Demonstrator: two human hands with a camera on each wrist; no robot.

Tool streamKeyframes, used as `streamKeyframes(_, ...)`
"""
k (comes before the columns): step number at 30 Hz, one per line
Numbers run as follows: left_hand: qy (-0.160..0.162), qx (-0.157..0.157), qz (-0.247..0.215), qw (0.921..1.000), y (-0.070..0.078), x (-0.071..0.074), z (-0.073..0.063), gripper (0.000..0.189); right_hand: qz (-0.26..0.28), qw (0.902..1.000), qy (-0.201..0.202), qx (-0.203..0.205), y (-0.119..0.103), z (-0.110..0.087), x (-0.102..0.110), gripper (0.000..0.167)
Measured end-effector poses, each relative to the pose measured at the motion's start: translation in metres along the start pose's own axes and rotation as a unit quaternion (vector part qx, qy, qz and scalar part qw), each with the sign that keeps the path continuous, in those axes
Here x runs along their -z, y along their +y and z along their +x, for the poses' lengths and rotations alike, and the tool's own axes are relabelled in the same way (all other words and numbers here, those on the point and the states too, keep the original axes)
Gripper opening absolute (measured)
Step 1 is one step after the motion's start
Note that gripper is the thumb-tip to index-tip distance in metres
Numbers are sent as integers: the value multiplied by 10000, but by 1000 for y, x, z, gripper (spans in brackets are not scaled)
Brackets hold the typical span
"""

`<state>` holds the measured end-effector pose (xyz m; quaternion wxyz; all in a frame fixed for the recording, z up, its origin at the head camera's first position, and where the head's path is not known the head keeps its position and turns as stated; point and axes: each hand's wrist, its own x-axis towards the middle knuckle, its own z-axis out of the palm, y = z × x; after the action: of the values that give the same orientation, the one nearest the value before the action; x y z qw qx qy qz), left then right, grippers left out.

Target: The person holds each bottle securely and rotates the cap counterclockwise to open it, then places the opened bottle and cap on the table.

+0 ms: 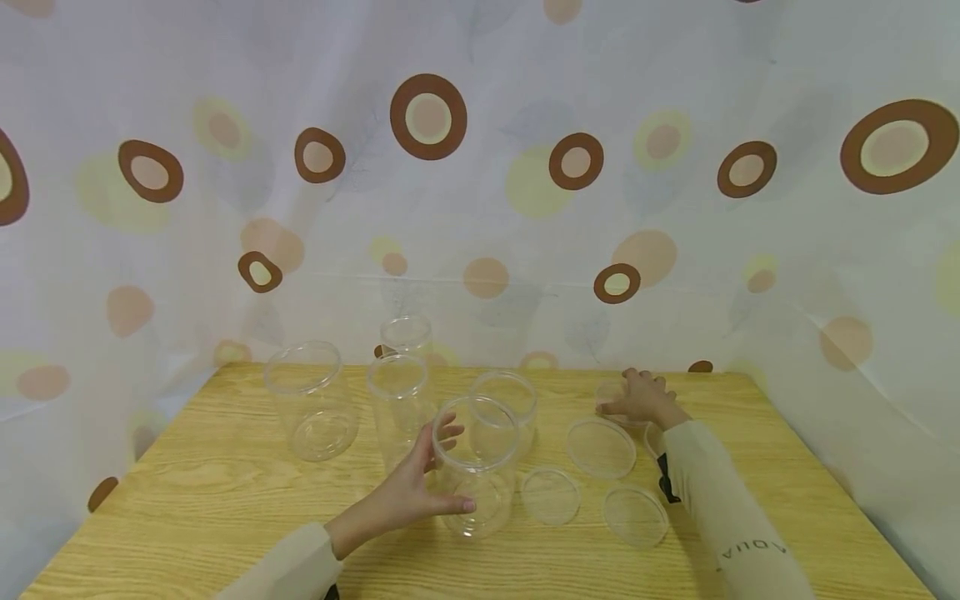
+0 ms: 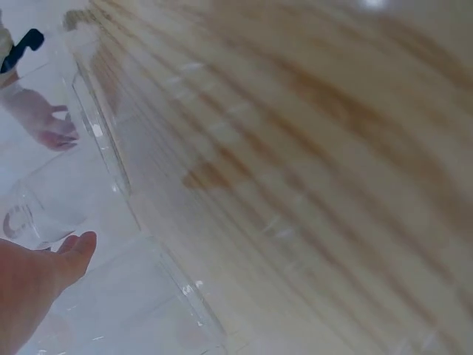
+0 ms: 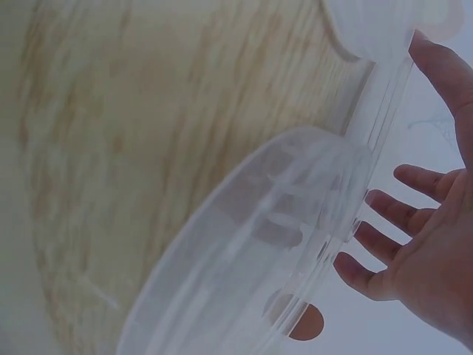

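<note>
My left hand (image 1: 408, 492) curves around the near side of a clear, round plastic jar (image 1: 480, 512) standing upright. The thumb lies across its front, and the fingertips show behind its wall. In the left wrist view, the left thumb (image 2: 74, 255) shows while most fingers are hidden. Towards the back right, my right hand (image 1: 643, 398) hovers over or touches a clear round lid (image 1: 611, 393); contact is unclear. Its fingers spread apart in the right wrist view, beside a large clear, round-edged piece (image 3: 244, 244). More clear lids (image 1: 602, 447) lie between the hands.
Other clear jars stand behind and left of the held one: a wide jar (image 1: 311, 379), a tall jar (image 1: 399, 400) and a shorter jar (image 1: 517, 392). Loose lids (image 1: 635, 517) lie in front on the wooden table (image 1: 187, 500). A patterned curtain (image 1: 480, 208) hangs behind the table.
</note>
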<state>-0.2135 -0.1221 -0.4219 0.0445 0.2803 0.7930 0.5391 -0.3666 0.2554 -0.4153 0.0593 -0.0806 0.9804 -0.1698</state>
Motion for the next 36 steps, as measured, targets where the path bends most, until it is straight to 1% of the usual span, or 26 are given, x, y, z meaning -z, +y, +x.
streamKeyframes(4,20,-38,44,10000,-2,0,0,100,161,9998,-3,78,2,-2,1,95)
streamKeyframes(8,4,-116,92,9999,-3,1,0,101,195,9997,37,171,4,-1,0,95)
streamKeyframes(13,79,-242,161,9995,-2,2,-2,104,170,9989,201,384,9,2,1,91)
streamKeyframes(18,183,-351,193,9990,3,4,-5,102,278,9969,386,625,10,-4,8,91)
streamKeyframes(21,254,-498,309,9980,8,6,-7,102,326,9955,515,726,9,-10,14,91)
streamKeyframes(24,351,-581,439,9967,13,9,-10,102,372,9938,660,815,7,-18,21,89)
streamKeyframes(27,492,-530,487,9962,19,12,-12,101,460,9908,807,984,5,-25,27,86)
streamKeyframes(28,515,-560,525,9957,21,13,-12,101,497,9897,861,1034,4,-28,29,84)
streamKeyframes(31,565,-733,623,9938,30,18,-13,98,657,9854,1008,1203,2,-35,35,80)
streamKeyframes(34,583,-976,709,9910,42,23,-14,94,832,9797,1190,1384,2,-41,41,75)
streamKeyframes(36,636,-1048,739,9897,50,27,-16,89,897,9763,1320,1463,2,-44,45,72)
